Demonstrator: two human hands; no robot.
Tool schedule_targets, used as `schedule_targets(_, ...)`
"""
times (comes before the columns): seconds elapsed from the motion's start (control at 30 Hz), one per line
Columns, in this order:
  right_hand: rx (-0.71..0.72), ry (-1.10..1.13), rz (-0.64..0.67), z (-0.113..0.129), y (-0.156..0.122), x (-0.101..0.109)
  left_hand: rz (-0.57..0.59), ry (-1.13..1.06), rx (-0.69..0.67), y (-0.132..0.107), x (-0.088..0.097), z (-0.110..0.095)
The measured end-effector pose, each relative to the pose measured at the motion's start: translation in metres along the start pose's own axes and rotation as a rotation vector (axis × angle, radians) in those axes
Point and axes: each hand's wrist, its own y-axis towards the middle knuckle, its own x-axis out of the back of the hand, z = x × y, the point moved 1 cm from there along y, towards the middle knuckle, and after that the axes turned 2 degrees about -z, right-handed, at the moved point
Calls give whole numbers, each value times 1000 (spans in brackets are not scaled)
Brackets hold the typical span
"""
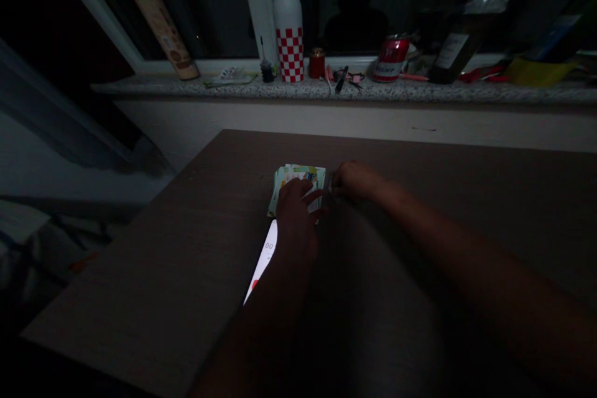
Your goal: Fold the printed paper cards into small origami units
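Note:
A small stack of pale green printed cards or papers [278, 189] lies on the table, its edges slightly uneven. My left hand [298, 208] rests over the stack's lower right part with its fingers apart, covering some of the print. Just right of the stack, my right hand [354, 180] is closed with its fingers curled down close to the tabletop. Something small and dim shows at its fingertips, too dark to name. A phone [265, 255] with a lit white screen lies below the stack, partly hidden by my left wrist and forearm.
The brown table [186, 249] meets the wall under a granite windowsill [242, 88]. Along the sill stand a checkered white bottle [290, 31], a tan flask [163, 28], a small red jar [317, 63], a red can [392, 59] and a dark bottle [452, 53]. The room is dim.

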Motion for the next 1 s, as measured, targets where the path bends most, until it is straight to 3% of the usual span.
schedule_targets(0.23, -12, -37, -14, 2, -1, -5, -26, 41, -24, 5, 1, -4)
schedule_targets(0.3, -14, -48, -19, 2, -1, -6, 2, 165, -90, 7, 2, -6)
schedule_targets(0.47, 25, -78, -56, 5, -8, -3, 249, 1037, -497, 8, 12, -21)
schedule_targets(0.6, 141, -104, -138, 19, -23, 1, 394, 1553, -613, 12, 27, -30)
schedule_targets(0.8, 400, -130, -225, 47, -37, -9, 420, 1630, -609, 29, 44, -30)
schedule_targets(1.0, 460, -176, -233, 48, -32, -19, 449, 1653, -599, 33, 47, -26)
